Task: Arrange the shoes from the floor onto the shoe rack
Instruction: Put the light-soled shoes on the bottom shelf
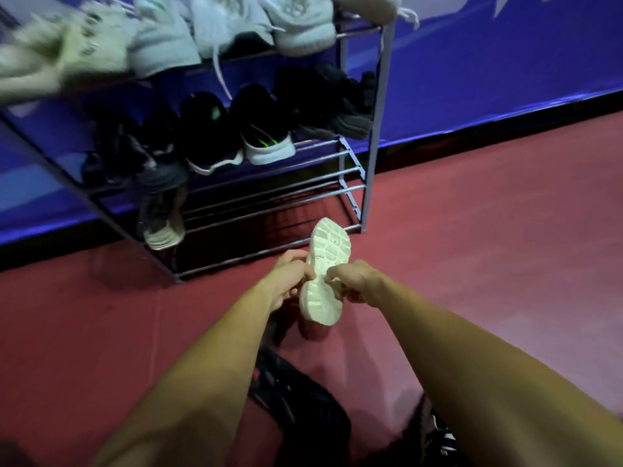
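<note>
The pale shoes [161, 38] on top of the shoe rack [376, 129] reach me smeared by blur and cropped by the top edge. Of the white shoe [326, 264] I see only the sole, its upper hidden. The left forearm [209, 365] covers part of the black shoe [296, 399].

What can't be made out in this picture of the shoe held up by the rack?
Head view:
held shoe: upper faces away; only the sole shows.
top-shelf shoes, left: motion-blurred, cut by the frame edge.
middle-shelf shoes: too dim for detail.
floor shoes: partly behind the forearms.
</note>
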